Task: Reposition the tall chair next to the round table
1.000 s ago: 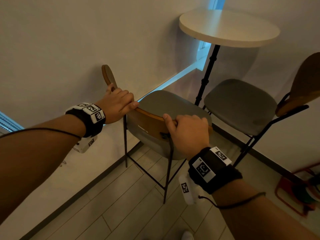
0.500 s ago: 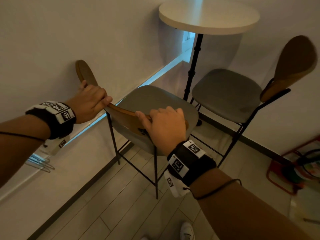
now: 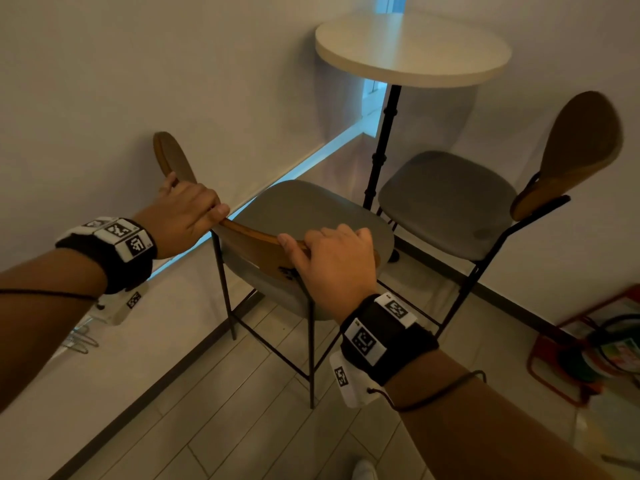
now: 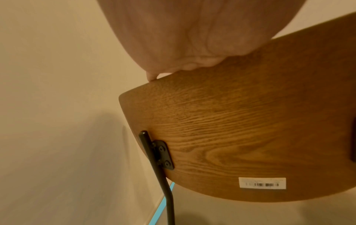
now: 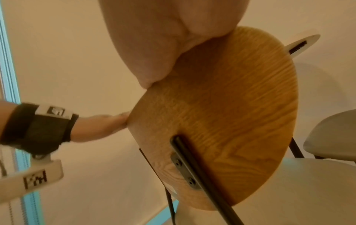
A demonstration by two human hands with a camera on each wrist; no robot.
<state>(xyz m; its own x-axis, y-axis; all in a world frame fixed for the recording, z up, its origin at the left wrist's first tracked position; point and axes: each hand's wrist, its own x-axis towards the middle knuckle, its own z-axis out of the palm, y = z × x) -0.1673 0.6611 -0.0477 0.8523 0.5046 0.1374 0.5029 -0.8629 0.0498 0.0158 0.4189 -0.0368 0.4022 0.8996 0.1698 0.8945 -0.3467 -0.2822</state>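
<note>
The tall chair has a grey seat (image 3: 304, 209), thin black legs and a curved wooden backrest (image 3: 256, 244). It stands below the near side of the round cream table (image 3: 412, 46). My left hand (image 3: 187, 216) grips the left end of the backrest's top edge. My right hand (image 3: 332, 258) grips the right end, fingers curled over the edge. In the left wrist view the back of the wooden backrest (image 4: 240, 129) fills the frame under my palm (image 4: 192, 38). The right wrist view shows the same backrest (image 5: 231, 114) and my left hand (image 5: 104, 126) on its far edge.
A second tall chair (image 3: 446, 199) with the same wooden back stands right of the table's black post (image 3: 381, 147). A wall runs close along the left. A red wire rack (image 3: 588, 355) sits on the floor at the right. My shoe (image 3: 363, 471) shows at the bottom edge.
Both hands have kept their grip on the backrest. The chair's seat now lies a little nearer the table's post and the second chair than a second ago.
</note>
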